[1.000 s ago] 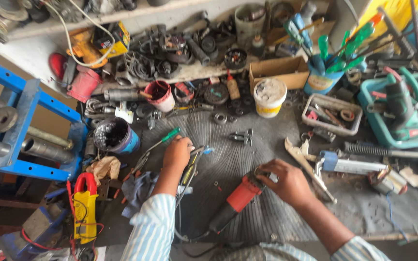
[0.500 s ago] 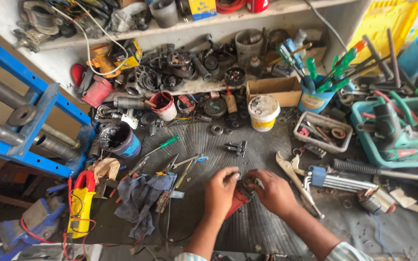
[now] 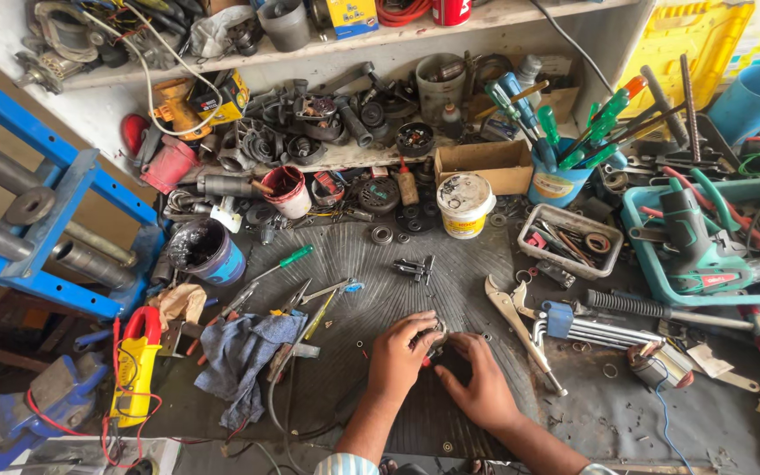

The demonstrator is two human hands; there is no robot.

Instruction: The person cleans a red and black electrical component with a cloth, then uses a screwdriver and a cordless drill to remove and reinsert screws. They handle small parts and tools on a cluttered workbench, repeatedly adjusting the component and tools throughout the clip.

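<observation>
Both hands closed on a small dark tool part (image 3: 440, 345) at mat center: left hand (image 3: 402, 352) wraps it from 9 o'clock, right hand (image 3: 481, 383) from 4 o'clock. Locking pliers (image 3: 521, 330) lie near, at 2 o'clock; blue rag (image 3: 239, 356) well apart at 9.

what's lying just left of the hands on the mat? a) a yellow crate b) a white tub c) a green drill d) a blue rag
d: the blue rag lies crumpled on the mat just left of the left hand; the crate, tub and drill all sit farther back or off to the right.
</observation>
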